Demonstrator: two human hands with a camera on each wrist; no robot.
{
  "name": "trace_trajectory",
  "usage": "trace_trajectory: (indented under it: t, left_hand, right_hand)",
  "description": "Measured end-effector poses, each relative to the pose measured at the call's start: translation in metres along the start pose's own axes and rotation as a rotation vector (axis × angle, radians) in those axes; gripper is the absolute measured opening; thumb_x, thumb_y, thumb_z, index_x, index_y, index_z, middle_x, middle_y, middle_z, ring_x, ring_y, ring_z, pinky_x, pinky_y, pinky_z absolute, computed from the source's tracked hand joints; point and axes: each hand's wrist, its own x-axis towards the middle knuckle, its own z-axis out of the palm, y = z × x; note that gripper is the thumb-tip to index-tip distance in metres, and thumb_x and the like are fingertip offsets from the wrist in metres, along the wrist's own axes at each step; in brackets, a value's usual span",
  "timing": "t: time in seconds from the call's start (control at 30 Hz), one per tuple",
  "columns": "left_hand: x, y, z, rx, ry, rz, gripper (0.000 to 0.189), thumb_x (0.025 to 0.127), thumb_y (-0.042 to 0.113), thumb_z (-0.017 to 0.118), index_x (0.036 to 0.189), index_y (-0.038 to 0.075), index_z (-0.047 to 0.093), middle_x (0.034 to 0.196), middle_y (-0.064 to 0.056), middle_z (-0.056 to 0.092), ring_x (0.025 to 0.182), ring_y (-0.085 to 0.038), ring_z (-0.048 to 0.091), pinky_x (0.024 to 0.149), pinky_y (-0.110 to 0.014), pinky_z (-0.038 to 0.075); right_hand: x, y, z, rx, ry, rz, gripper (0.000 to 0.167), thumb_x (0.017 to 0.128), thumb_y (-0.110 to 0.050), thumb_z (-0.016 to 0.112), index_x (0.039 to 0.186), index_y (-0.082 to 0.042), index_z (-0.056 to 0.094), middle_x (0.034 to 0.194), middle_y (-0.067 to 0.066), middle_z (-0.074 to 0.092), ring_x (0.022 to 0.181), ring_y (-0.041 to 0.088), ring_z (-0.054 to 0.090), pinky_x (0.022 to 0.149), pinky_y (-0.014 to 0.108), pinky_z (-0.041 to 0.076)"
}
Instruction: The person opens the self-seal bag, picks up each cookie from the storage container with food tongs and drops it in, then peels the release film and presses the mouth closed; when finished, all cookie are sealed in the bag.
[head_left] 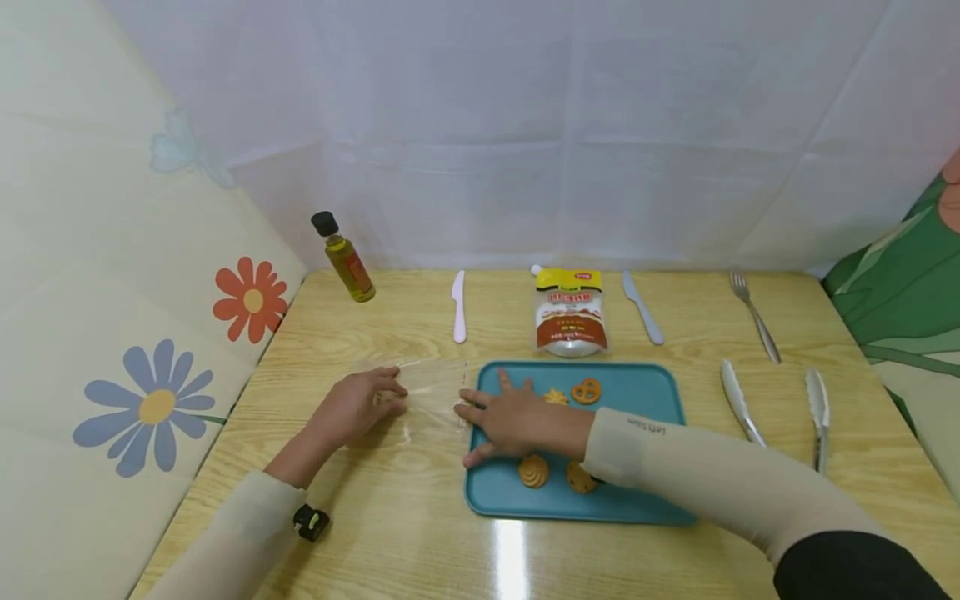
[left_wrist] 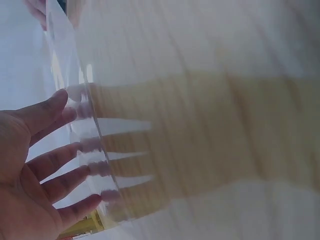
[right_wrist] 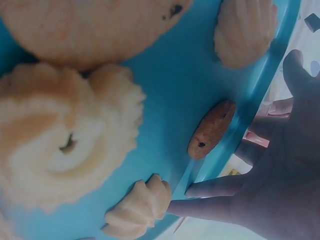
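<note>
A flat piece of clear plastic film, bag-like in shape, lies on the table left of the teal tray. My left hand is at its left part; in the left wrist view the fingers are apart and reach the plastic's edge. Spread wide, my right hand is over the tray's left side, its fingertips at the plastic's right edge. Around it on the tray are a pretzel, a swirl cookie, a chocolate chip cookie and a yellowish cookie. The right hand and forearm hide part of the tray.
Along the back stand an oil bottle and a white pouch with a yellow top. A pink knife, a pale blue knife and a fork lie near them. Metal tongs rest right of the tray.
</note>
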Motion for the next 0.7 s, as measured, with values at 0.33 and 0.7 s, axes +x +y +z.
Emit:
trace_trajectory:
  t: [0.33, 0.7]
  left_hand:
    - [0.002, 0.005, -0.005, -0.039, -0.089, -0.034, 0.018, 0.1, 0.017, 0.069, 0.109, 0.005, 0.078, 0.147, -0.026, 0.055, 0.132, -0.046, 0.054, 0.101, -0.06, 0.049]
    - [0.001, 0.012, 0.009, 0.095, 0.06, -0.044, 0.007, 0.09, 0.013, 0.081, 0.086, 0.015, 0.075, 0.137, -0.022, 0.064, 0.111, -0.044, 0.067, 0.076, -0.052, 0.056]
  right_hand:
    - [0.0, 0.0, -0.001, 0.004, -0.019, 0.006, 0.092, 0.089, -0.079, 0.051, 0.165, -0.034, 0.025, 0.173, -0.009, 0.015, 0.151, 0.058, 0.012, 0.11, 0.077, 0.03]
    - [-0.003, -0.002, -0.004, -0.006, -0.013, -0.002, 0.092, 0.089, -0.078, 0.053, 0.165, -0.033, 0.026, 0.172, -0.008, 0.016, 0.15, 0.059, 0.013, 0.109, 0.077, 0.031]
